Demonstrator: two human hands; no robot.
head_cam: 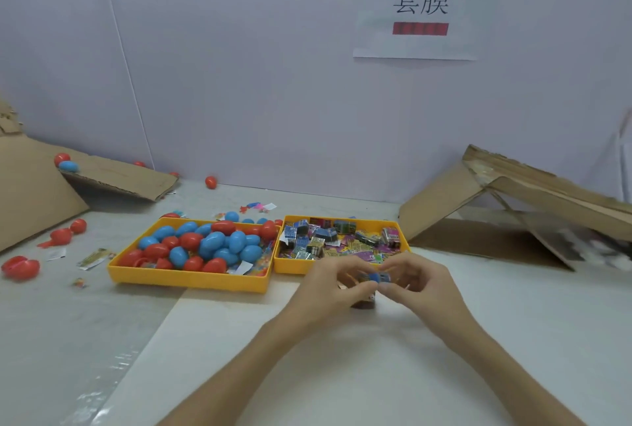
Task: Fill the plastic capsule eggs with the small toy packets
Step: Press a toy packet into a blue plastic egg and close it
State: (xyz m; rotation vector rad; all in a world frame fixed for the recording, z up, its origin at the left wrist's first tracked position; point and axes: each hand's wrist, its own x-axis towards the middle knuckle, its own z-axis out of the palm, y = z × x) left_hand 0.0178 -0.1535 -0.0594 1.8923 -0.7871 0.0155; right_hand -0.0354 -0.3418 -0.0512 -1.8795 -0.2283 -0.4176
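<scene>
Seen from the head camera, the left hand [328,289] and right hand [417,283] meet above the table [513,340], fingers curled, both pinching a small blue-and-silver toy packet [371,277] at their fingertips. Just beyond sit two yellow trays: the left tray [191,283] heaped with glossy red and blue capsule eggs [212,244], the right tray [297,270] with printed foil packets [342,237].
</scene>
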